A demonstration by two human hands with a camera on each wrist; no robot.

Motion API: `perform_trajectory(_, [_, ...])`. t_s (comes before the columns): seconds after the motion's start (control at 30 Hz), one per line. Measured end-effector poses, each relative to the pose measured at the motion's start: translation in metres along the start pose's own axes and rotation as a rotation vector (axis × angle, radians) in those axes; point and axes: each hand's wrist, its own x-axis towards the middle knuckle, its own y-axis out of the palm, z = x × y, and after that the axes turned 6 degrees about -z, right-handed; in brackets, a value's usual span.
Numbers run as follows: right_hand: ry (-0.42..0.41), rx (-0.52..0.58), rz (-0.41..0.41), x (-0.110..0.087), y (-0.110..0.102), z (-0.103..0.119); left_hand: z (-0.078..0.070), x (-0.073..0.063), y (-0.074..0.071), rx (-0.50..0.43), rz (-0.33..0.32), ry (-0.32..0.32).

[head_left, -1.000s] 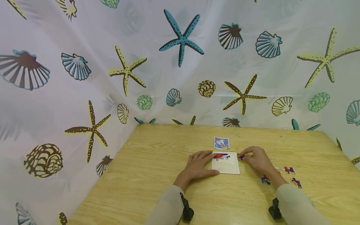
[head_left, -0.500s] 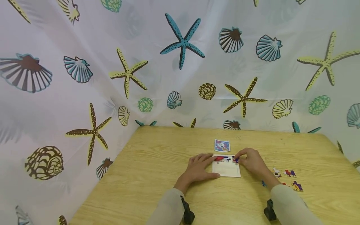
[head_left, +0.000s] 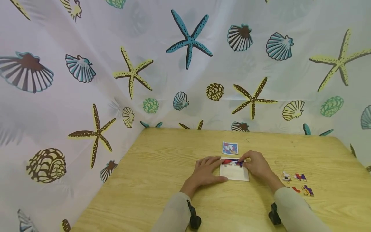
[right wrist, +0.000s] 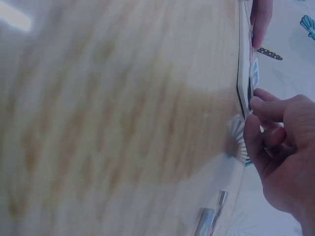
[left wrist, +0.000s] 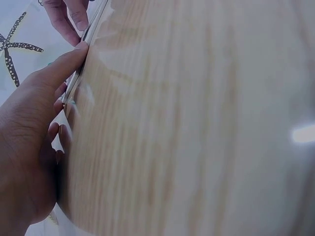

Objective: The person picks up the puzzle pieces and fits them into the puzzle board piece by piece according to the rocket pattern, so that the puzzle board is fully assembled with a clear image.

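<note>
One puzzle piece [head_left: 240, 164] is pinched by the right hand's fingers [head_left: 256, 165] at the upper right of a flat, squarish white board [head_left: 236, 174]; the board's left side is touched by the left hand [head_left: 205, 169], its fingers spread and extended. The neighbouring pieces [head_left: 228, 162] could be nudged askew if the tabs were pressed while misaligned, and the thin board might be slid along the smooth, wood-grained counter [head_left: 162, 161] if too lightly braced. Knobbed, brightly printed loose pieces [head_left: 308, 190] are scattered near the right sleeve [head_left: 295, 206].
</note>
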Motion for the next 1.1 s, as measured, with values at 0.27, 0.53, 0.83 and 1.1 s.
perform_trajectory(0.27, [0.025, -0.016, 0.003, 0.0001, 0.001, 0.0004, -0.0014, 0.0016, -0.0006, 0.008, 0.0, -0.01])
perform_trajectory(0.53, [0.026, -0.013, 0.008, 0.0001, 0.0002, -0.0012, -0.0006, 0.0019, 0.0005, 0.004, 0.007, -0.001])
perform_trajectory(0.83, [0.052, 0.013, 0.034, 0.0016, -0.0033, 0.0007, 0.0005, 0.0043, 0.0017, -0.005, 0.007, -0.01])
perform_trajectory(1.1, [0.068, 0.032, 0.062, 0.0017, -0.0047, -0.0009, -0.0011, 0.0035, 0.0006, -0.007, 0.012, -0.016])
